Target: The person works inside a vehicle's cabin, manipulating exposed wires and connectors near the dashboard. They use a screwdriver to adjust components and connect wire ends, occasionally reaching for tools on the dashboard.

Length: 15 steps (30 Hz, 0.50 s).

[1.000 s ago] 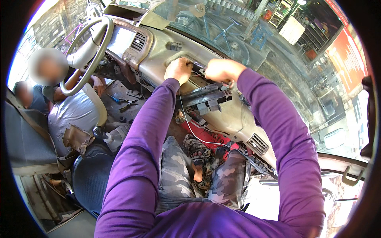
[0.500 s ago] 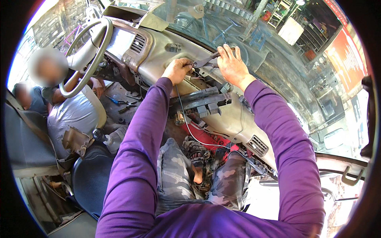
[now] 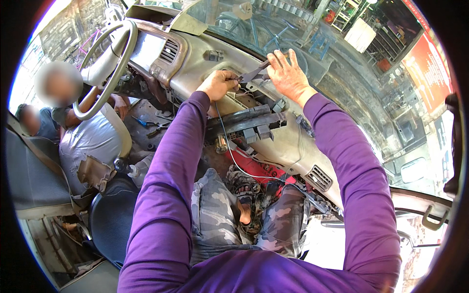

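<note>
Over the opening in the beige dashboard [image 3: 195, 66], my left hand [image 3: 219, 86] is closed in a pinch at the end of a thin pale wire [image 3: 225, 134]. The wire hangs down past the dashboard and curves right over something red. My right hand [image 3: 289, 79] grips the handles of dark pliers [image 3: 252, 75], its fingers partly raised. The jaws of the pliers meet my left fingertips, which hide exactly what lies between them. Just below my hands sits a long black bracket [image 3: 244, 118] with small grey relay-like boxes [image 3: 257, 135] attached.
The windshield [image 3: 234, 31] rises beyond the dashboard. At left are a steering wheel [image 3: 131, 53], a person [image 3: 61, 105] at the driver's side and a gear lever [image 3: 120, 165]. Blue-handled tools [image 3: 141, 122] lie on the floor. An air vent [image 3: 318, 178] is at right.
The pliers and both hands stay almost in place; my right fingers have shifted slightly on the handles. The whole view has moved a little.
</note>
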### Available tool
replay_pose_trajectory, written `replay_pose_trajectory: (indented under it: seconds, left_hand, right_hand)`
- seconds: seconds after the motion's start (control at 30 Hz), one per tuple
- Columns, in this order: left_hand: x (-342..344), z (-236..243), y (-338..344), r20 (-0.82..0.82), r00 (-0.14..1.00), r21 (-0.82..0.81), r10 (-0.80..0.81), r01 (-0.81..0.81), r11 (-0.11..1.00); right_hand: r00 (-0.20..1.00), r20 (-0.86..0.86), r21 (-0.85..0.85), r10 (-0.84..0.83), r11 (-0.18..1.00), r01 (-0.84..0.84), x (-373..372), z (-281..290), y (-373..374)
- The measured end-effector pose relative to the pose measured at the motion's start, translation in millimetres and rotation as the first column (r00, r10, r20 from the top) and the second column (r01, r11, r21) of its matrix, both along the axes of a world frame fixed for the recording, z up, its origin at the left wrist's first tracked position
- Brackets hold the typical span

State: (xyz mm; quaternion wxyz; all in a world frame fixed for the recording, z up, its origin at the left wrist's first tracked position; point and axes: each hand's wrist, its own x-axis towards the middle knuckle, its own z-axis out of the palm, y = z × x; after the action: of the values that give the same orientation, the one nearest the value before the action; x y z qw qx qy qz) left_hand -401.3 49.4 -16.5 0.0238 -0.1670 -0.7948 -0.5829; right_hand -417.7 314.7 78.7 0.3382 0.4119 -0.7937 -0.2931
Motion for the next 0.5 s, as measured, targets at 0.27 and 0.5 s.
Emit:
replay_pose_trajectory:
  seconds: [0.27, 0.5]
  left_hand:
    - [8, 4, 10, -0.048, 0.991, -0.047, 0.125, -0.127, 0.991]
    - [23, 8, 20, -0.252, 0.902, -0.228, 0.351, -0.408, 0.884]
  right_hand:
    - [0.939, 0.336, -0.020, -0.075, 0.996, 0.087, 13, -1, 7]
    - [0.612, 0.751, -0.029, -0.249, 0.913, 0.407, 48, 21, -28]
